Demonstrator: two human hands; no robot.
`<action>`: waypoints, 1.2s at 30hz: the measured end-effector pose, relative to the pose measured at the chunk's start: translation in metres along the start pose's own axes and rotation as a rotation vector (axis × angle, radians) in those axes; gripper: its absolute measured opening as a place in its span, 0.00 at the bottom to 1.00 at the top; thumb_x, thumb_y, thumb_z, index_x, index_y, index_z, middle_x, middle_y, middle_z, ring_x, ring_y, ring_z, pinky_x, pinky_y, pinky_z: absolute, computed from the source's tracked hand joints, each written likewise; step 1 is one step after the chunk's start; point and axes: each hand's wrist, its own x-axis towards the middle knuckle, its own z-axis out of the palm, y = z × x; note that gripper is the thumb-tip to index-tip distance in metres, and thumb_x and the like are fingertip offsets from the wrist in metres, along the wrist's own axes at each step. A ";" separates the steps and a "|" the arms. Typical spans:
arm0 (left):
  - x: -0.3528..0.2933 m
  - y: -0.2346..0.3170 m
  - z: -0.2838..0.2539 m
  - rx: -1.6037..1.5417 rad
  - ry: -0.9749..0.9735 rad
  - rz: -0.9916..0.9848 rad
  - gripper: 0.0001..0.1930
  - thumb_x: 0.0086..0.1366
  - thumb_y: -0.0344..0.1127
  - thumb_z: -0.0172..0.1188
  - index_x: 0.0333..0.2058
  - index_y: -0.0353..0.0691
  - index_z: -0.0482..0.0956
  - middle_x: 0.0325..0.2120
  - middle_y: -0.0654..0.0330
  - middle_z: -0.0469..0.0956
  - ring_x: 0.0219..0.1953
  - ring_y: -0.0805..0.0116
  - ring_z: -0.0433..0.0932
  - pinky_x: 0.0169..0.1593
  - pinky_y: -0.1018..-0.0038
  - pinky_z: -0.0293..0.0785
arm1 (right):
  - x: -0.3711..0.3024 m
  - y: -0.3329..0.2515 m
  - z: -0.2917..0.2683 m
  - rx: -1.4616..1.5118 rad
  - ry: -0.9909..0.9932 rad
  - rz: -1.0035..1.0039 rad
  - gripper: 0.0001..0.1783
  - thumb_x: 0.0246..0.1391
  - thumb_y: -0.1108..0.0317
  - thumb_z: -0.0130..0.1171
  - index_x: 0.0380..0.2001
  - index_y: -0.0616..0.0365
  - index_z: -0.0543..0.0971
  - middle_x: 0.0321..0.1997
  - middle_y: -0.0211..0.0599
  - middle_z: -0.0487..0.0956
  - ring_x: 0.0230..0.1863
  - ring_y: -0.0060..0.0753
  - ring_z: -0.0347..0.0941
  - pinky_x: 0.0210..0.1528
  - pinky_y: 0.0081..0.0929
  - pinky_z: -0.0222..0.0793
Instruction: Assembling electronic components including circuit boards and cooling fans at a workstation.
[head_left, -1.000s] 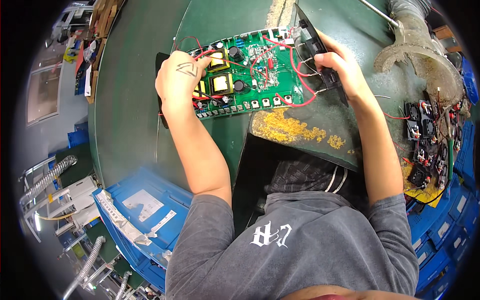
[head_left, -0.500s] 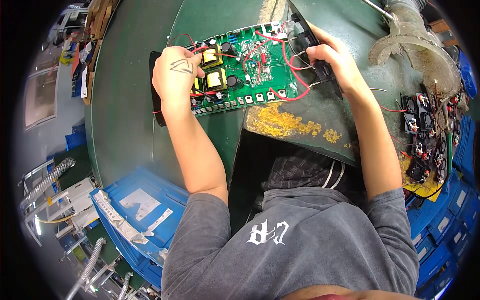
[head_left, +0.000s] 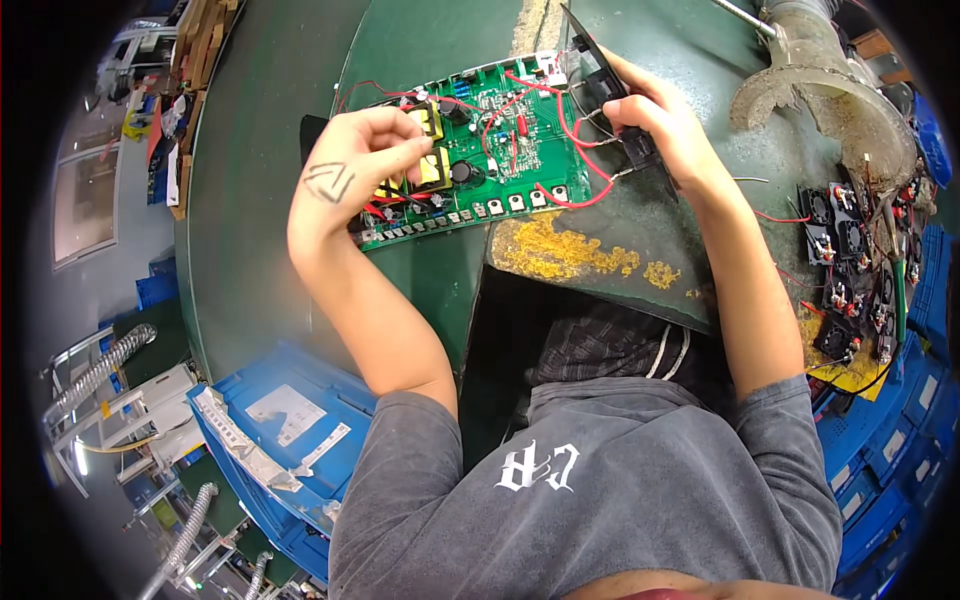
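Observation:
A green circuit board (head_left: 545, 170) lies on the bench, carrying yellow-and-black transformers (head_left: 433, 168), black capacitors and a row of flat metal-tabbed parts along its near edge. Over its left end is my left hand (head_left: 350, 165), thumb and curled fingers drawn together beside the transformers; whatever is between the tips, if anything, is too small to make out. My right hand (head_left: 665, 130) grips a black end panel (head_left: 605, 85), held tilted up at the board's right end. Red wires (head_left: 590, 143) run from the board to this panel. Behind my left hand, another black panel (head_left: 313, 135) is partly hidden.
The green bench (head_left: 265, 220) has worn yellow patches (head_left: 565, 245) near its front edge. Several small black fans (head_left: 840, 270) with wires sit at the right, below a dirty duct hood (head_left: 820, 100). Blue crates (head_left: 285, 420) stand at the lower left and right.
My left hand has turned and its wrist has shifted left and down, with its fingers now curled. The board has slid slightly, and my right hand still holds the panel.

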 end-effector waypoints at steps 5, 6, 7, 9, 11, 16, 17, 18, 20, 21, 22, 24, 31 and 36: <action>0.002 -0.004 -0.003 -0.181 0.019 0.419 0.04 0.66 0.28 0.61 0.36 0.32 0.82 0.38 0.56 0.84 0.43 0.73 0.80 0.49 0.74 0.75 | 0.003 0.003 -0.003 -0.003 -0.048 -0.027 0.42 0.55 0.61 0.63 0.73 0.58 0.67 0.34 0.26 0.79 0.35 0.16 0.72 0.42 0.18 0.67; 0.005 -0.003 -0.004 -0.351 -0.060 0.451 0.04 0.66 0.27 0.59 0.37 0.33 0.81 0.40 0.53 0.84 0.41 0.71 0.80 0.47 0.73 0.76 | 0.003 0.003 -0.004 -0.004 -0.045 -0.028 0.42 0.55 0.61 0.63 0.73 0.58 0.67 0.34 0.26 0.79 0.35 0.16 0.72 0.42 0.18 0.67; 0.004 -0.003 -0.004 -0.421 -0.119 0.422 0.04 0.67 0.26 0.59 0.38 0.33 0.81 0.40 0.53 0.84 0.40 0.71 0.81 0.46 0.73 0.77 | 0.003 0.003 -0.004 0.010 -0.041 -0.027 0.42 0.55 0.62 0.63 0.73 0.58 0.67 0.35 0.27 0.80 0.36 0.16 0.73 0.43 0.18 0.67; 0.000 0.005 0.003 -0.493 -0.184 0.390 0.05 0.67 0.26 0.60 0.39 0.32 0.81 0.40 0.52 0.85 0.40 0.71 0.81 0.44 0.73 0.78 | 0.002 0.003 -0.005 0.024 -0.034 -0.023 0.42 0.55 0.62 0.62 0.73 0.58 0.67 0.36 0.28 0.82 0.37 0.17 0.73 0.44 0.18 0.68; -0.002 0.009 0.007 -0.323 -0.107 0.281 0.04 0.68 0.26 0.61 0.40 0.32 0.81 0.38 0.52 0.85 0.37 0.71 0.82 0.42 0.74 0.80 | 0.003 0.002 -0.007 -0.019 -0.052 -0.039 0.42 0.55 0.62 0.62 0.73 0.58 0.67 0.37 0.29 0.83 0.38 0.17 0.74 0.45 0.19 0.68; 0.010 0.005 0.018 -0.313 -0.078 0.329 0.08 0.67 0.24 0.65 0.44 0.32 0.80 0.34 0.56 0.85 0.34 0.72 0.82 0.43 0.75 0.80 | 0.000 0.000 -0.005 -0.015 -0.038 -0.019 0.41 0.55 0.62 0.62 0.73 0.56 0.67 0.38 0.29 0.83 0.39 0.18 0.74 0.46 0.19 0.68; 0.014 0.008 0.023 -0.327 -0.060 0.323 0.10 0.67 0.24 0.65 0.46 0.31 0.78 0.32 0.56 0.85 0.34 0.72 0.83 0.43 0.75 0.80 | -0.001 -0.001 -0.004 0.002 -0.031 -0.027 0.41 0.55 0.62 0.62 0.73 0.56 0.68 0.38 0.29 0.83 0.39 0.18 0.74 0.46 0.19 0.68; 0.017 0.010 0.028 -0.342 -0.043 0.316 0.13 0.67 0.24 0.66 0.48 0.31 0.77 0.31 0.57 0.85 0.35 0.72 0.83 0.44 0.75 0.80 | 0.000 0.000 -0.004 0.000 -0.028 -0.025 0.41 0.55 0.62 0.62 0.73 0.56 0.68 0.38 0.29 0.83 0.39 0.18 0.74 0.46 0.19 0.68; 0.025 0.012 0.045 -0.386 0.082 0.398 0.17 0.69 0.26 0.64 0.54 0.28 0.73 0.32 0.54 0.87 0.34 0.73 0.83 0.43 0.75 0.80 | 0.003 0.004 -0.005 0.005 -0.043 -0.036 0.41 0.55 0.62 0.62 0.73 0.55 0.68 0.39 0.30 0.83 0.39 0.18 0.74 0.47 0.19 0.68; 0.028 0.020 0.055 -0.410 0.154 0.403 0.17 0.70 0.27 0.63 0.54 0.27 0.73 0.34 0.53 0.87 0.33 0.73 0.83 0.42 0.76 0.80 | 0.003 0.006 -0.006 0.001 -0.038 -0.031 0.41 0.55 0.62 0.62 0.73 0.55 0.68 0.39 0.30 0.83 0.39 0.18 0.74 0.47 0.19 0.68; 0.031 0.026 0.066 -0.433 0.226 0.407 0.17 0.70 0.27 0.63 0.54 0.26 0.73 0.36 0.51 0.88 0.33 0.74 0.83 0.41 0.76 0.81 | 0.003 0.007 -0.007 -0.009 -0.040 -0.031 0.41 0.55 0.62 0.62 0.73 0.55 0.68 0.39 0.30 0.84 0.40 0.18 0.75 0.47 0.19 0.69; 0.043 0.023 0.081 -0.410 0.260 0.452 0.16 0.70 0.27 0.62 0.53 0.25 0.76 0.38 0.52 0.88 0.30 0.76 0.81 0.38 0.80 0.80 | 0.003 0.005 -0.006 -0.021 -0.049 -0.033 0.40 0.55 0.62 0.62 0.73 0.56 0.69 0.40 0.31 0.84 0.40 0.18 0.75 0.48 0.19 0.69; 0.079 0.024 0.102 -0.200 0.453 0.638 0.10 0.67 0.24 0.61 0.46 0.32 0.85 0.35 0.58 0.89 0.30 0.79 0.82 0.36 0.82 0.78 | 0.002 0.003 -0.001 0.026 -0.003 -0.067 0.40 0.54 0.63 0.62 0.72 0.56 0.69 0.37 0.28 0.81 0.38 0.17 0.73 0.45 0.19 0.68; 0.080 0.031 0.112 -0.036 0.450 0.533 0.10 0.65 0.24 0.64 0.45 0.36 0.87 0.29 0.59 0.88 0.30 0.75 0.85 0.38 0.79 0.80 | -0.004 -0.007 0.000 -0.015 -0.024 -0.025 0.41 0.53 0.66 0.58 0.73 0.55 0.68 0.42 0.25 0.79 0.37 0.16 0.68 0.43 0.17 0.64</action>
